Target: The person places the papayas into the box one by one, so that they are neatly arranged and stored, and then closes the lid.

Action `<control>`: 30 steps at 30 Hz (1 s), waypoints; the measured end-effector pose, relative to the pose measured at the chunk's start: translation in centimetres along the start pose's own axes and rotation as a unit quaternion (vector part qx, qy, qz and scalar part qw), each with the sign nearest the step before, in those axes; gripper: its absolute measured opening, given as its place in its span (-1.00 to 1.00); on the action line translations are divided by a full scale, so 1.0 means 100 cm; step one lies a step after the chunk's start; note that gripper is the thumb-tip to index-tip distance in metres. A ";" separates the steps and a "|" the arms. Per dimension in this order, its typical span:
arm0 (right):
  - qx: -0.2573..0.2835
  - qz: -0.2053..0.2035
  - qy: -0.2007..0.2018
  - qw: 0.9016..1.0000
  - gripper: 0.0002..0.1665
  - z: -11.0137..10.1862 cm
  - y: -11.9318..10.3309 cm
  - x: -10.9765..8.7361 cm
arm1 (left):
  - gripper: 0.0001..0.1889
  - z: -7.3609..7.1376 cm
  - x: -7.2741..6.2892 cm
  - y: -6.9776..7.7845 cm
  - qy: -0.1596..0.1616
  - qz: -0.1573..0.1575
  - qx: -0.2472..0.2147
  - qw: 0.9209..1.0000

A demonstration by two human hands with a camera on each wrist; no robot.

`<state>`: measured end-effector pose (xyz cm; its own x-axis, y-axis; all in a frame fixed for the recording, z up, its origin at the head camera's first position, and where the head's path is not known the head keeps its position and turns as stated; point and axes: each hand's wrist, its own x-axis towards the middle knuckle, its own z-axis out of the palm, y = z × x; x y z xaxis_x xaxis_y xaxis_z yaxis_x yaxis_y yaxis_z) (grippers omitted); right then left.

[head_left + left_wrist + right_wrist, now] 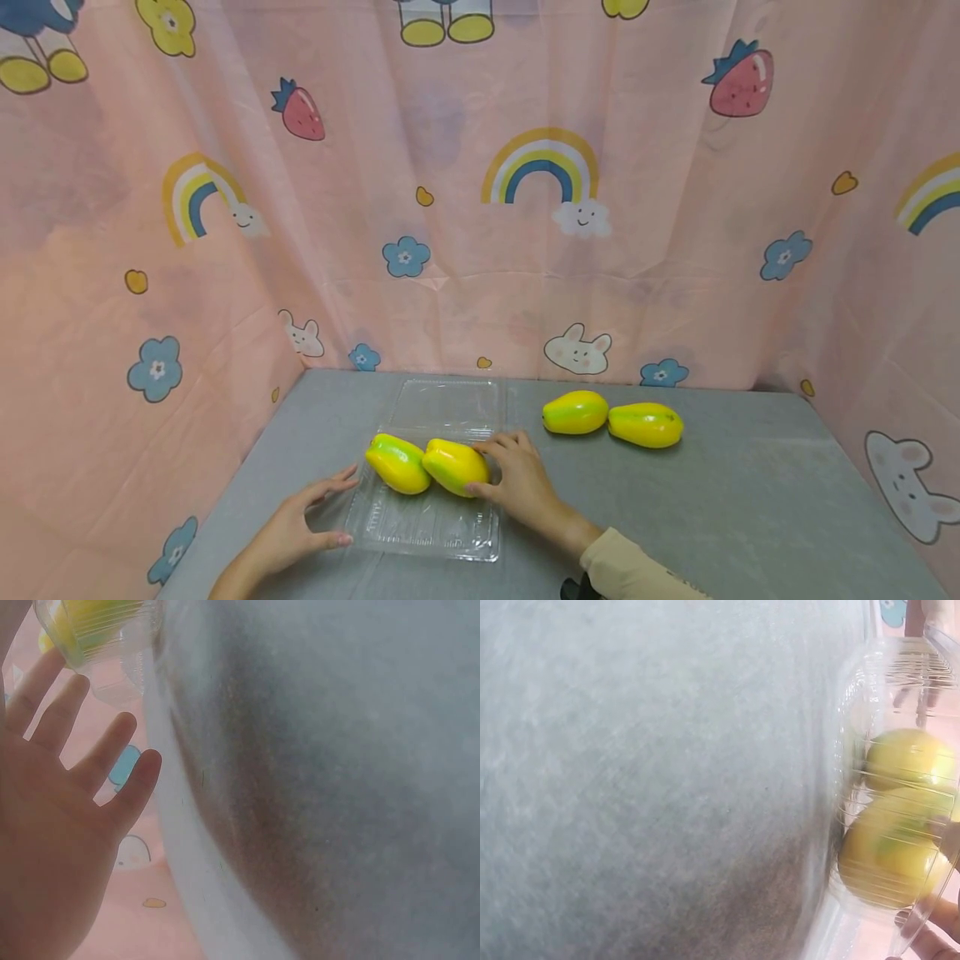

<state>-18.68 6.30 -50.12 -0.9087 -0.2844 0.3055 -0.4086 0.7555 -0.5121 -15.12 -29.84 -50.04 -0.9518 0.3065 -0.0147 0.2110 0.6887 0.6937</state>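
Fruit [453, 467] lies gripped between right fingers [492, 451]; left fingers [327, 487] spread beside clear tray [427, 533].

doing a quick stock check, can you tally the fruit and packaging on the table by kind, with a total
Fruits: 4
Clear box: 1
Total: 5

Head cam sits high, facing forward-down over the table [720, 500]; wrist cams close in, low. All three catch the box [420, 529].
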 end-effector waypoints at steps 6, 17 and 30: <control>0.011 0.003 0.003 1.000 -0.31 0.001 0.001 0.000 | -0.20 0.000 0.000 0.001 0.002 -0.001 -0.001 1.000; 0.005 -0.006 0.013 1.000 -0.28 0.001 0.002 -0.001 | -0.21 0.000 -0.001 0.004 0.003 0.008 0.004 1.000; 0.027 -0.015 0.016 0.999 -0.24 -0.001 0.004 -0.001 | -0.21 0.000 0.002 0.003 -0.003 -0.017 -0.006 1.000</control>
<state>-18.71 6.64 -50.29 -0.8929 -0.2873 0.3467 -0.4410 0.7136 -0.5443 -15.19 -29.54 -49.82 -0.9570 0.2868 -0.0438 0.1751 0.6912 0.7011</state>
